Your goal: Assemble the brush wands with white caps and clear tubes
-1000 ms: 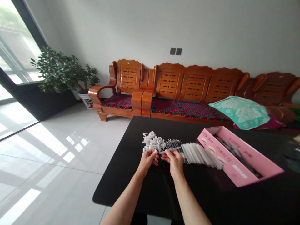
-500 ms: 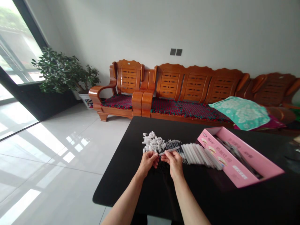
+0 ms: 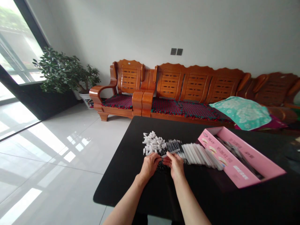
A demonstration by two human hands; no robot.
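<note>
A slim whitish pen slants between my two hands over the black table. My right hand pinches it along its barrel, thumb on top. The fingers of my left hand close on its left end, hiding that tip and any small part there. Just beyond my left hand lies a heap of white pen caps. Dark pen refills lie in a bunch behind the pen. To their right, white pen barrels are laid side by side. Small black pieces show beneath my fingers.
A pink open box with dark, slender things inside stands on the right of the black table. Behind are a wooden bench with a turquoise cloth, and a potted plant at the left.
My left hand has shifted slightly right and its fingers have closed round the pen's left end. The pen has dipped a little; the piles look unchanged.
</note>
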